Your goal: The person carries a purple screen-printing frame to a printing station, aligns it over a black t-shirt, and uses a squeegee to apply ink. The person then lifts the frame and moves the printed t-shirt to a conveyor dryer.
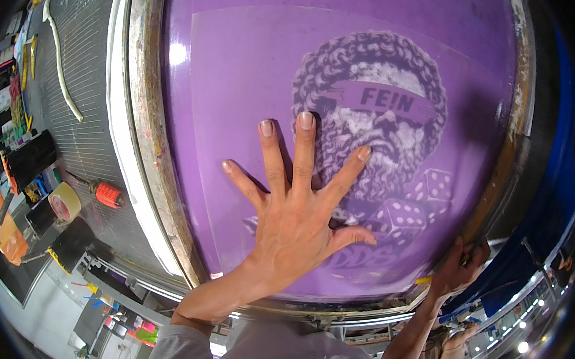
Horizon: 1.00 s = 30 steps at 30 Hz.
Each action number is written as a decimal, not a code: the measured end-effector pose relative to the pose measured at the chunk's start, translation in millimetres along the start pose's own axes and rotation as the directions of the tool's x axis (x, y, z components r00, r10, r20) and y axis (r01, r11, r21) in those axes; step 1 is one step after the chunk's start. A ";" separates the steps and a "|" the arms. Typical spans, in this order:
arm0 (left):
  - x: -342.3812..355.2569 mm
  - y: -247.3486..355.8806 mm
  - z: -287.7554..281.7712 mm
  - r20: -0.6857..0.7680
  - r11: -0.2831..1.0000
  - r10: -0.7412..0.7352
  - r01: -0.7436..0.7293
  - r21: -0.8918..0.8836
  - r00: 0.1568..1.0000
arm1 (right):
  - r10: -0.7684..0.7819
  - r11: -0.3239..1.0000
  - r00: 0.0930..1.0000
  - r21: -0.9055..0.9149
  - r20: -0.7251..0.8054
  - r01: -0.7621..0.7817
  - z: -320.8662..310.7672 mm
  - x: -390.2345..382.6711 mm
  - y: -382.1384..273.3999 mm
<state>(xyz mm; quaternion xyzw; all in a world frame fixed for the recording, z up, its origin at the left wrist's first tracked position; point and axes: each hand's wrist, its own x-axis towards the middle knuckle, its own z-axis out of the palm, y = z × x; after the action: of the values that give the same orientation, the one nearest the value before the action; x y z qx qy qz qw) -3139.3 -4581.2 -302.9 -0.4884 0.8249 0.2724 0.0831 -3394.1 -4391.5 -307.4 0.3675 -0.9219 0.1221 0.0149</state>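
A large purple printing screen (241, 70) in a worn metal frame (157, 154) fills the view. Its mesh carries a pale stencil of a bearded, curly-haired head (388, 107) with dice (408, 215) below it. My left hand (296, 212) lies flat on the mesh with its fingers spread, the fingertips at the left edge of the stencil. My right hand (460, 264) grips the frame's lower right edge, its fingers curled over the rim. A small yellow bit shows beside that hand; I cannot tell what it is.
Left of the frame a ribbed grey surface (87, 126) holds a roll of tape (65, 201), a small red-orange ridged object (109, 194) and a long white strip (63, 68). Black and coloured supplies crowd the far left. A blue body (557, 183) stands behind the right edge.
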 end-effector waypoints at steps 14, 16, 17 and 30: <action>-0.9 -0.3 6.5 -0.168 1.000 0.012 -0.009 0.022 0.986 | -0.105 0.993 0.988 0.044 -0.114 0.110 9.5 -3.3 14.3; -16.6 4.5 12.0 -0.236 0.998 0.050 -0.043 0.037 0.971 | -0.152 0.975 0.974 0.133 -0.167 0.175 2.7 -6.3 17.4; -20.0 5.1 13.6 -0.299 0.997 0.078 -0.072 0.029 0.951 | -0.174 0.962 0.962 0.173 -0.211 0.212 -1.7 -5.7 15.2; -272.3 -5.7 93.5 -0.460 0.915 0.235 -0.354 -0.192 0.856 | -0.148 0.630 0.786 0.670 0.600 -0.393 -190.9 -154.8 20.9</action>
<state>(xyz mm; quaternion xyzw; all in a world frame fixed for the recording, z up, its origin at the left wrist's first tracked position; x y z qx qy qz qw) -3007.9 -4326.6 -273.5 -0.4093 0.8433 0.2780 -0.2100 -3307.2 -4227.4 -145.0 0.2887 -0.7581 0.3782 -0.4459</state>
